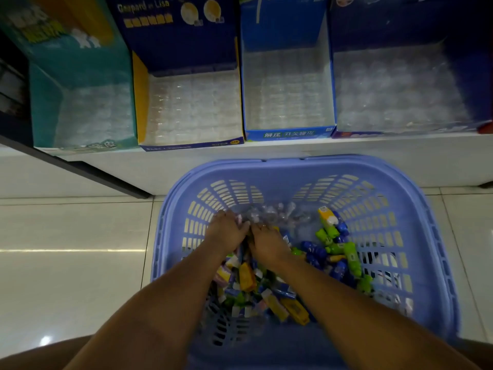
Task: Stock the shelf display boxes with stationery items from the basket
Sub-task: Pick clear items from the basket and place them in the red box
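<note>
1. Dim, bluish indoor light; colours muted, the display boxes (181, 52) dark at top.
2. Glare streak and bright spot on the glossy floor (66, 276).
3. Wide-angle bending at edges; basket (306, 163) rim softly blurred.

Dark-blue display box (176, 36), back panel: "Deepard … Lisa", middle blurred. Light-blue display box (289, 134), front lip: "解压 开关橡皮". Teal display box (80, 49): lettering unreadable.

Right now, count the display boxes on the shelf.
4, side by side: teal box far left, navy-and-yellow box next, light-blue box third, dark-blue box far right. More may lie off-frame.
</note>
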The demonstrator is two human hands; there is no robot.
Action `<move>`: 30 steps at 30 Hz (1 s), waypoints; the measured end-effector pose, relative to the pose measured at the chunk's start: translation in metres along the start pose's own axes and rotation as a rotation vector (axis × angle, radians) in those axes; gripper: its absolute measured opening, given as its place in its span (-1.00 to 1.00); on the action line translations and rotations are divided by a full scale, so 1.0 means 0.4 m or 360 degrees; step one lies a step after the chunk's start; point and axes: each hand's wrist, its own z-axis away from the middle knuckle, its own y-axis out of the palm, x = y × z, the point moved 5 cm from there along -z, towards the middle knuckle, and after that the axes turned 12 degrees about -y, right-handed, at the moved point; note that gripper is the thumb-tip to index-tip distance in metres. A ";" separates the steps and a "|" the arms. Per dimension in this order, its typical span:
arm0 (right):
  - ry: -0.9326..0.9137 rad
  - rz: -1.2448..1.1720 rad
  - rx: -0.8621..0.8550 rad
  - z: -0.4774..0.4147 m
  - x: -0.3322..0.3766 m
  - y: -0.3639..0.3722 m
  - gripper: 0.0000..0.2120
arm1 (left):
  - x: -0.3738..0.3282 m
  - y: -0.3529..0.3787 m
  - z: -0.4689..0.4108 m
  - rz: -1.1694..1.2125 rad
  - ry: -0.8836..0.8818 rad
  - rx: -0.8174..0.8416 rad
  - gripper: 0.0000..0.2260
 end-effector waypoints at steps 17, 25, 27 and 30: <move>0.0520 -0.0911 0.0024 -0.099 -0.035 0.014 -0.47 | -0.007 0.013 0.001 0.0654 -0.0340 0.0405 -0.71; 0.0161 -0.0672 0.0296 0.010 -0.020 -0.012 -0.59 | -0.060 0.020 0.128 0.0523 0.0185 0.1040 -0.89; -0.0005 -0.0462 0.0640 0.088 -0.016 -0.041 -0.66 | -0.055 0.064 0.177 0.0165 0.0358 0.1019 -0.63; 0.0100 -0.0237 0.1106 0.202 -0.052 -0.099 -0.75 | -0.041 0.119 0.251 -0.0543 0.0346 0.0925 -0.08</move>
